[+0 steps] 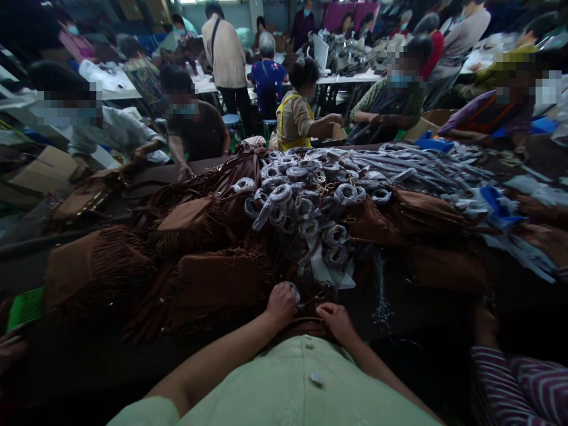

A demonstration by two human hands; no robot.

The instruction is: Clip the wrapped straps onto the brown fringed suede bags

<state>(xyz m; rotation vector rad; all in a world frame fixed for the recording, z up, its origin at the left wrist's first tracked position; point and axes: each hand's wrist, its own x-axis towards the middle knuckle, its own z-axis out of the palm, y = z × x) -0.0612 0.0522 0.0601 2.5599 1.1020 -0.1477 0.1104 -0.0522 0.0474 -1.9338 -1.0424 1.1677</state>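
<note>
My left hand (281,305) is closed at the near table edge, its fingers curled around a plastic-wrapped strap coil (294,292) that shows just past the knuckles. To its right, my right hand (338,322) has thumb and fingers pressed together beside small gold-coloured metal hardware (320,296); what is in that pinch is too dark to make out. Close against my body, between the hands, lies a brown leather-like piece (306,325). A brown fringed bag (217,284) rests left of my left hand.
A heap of wrapped strap coils (306,207) fills the middle, with brown straps (239,171) behind. More brown bags (84,260) lie left and right. Thin clear plastic ties (381,302) hang right of my hands. Co-workers sit across the table; a striped sleeve (510,378) is close at right.
</note>
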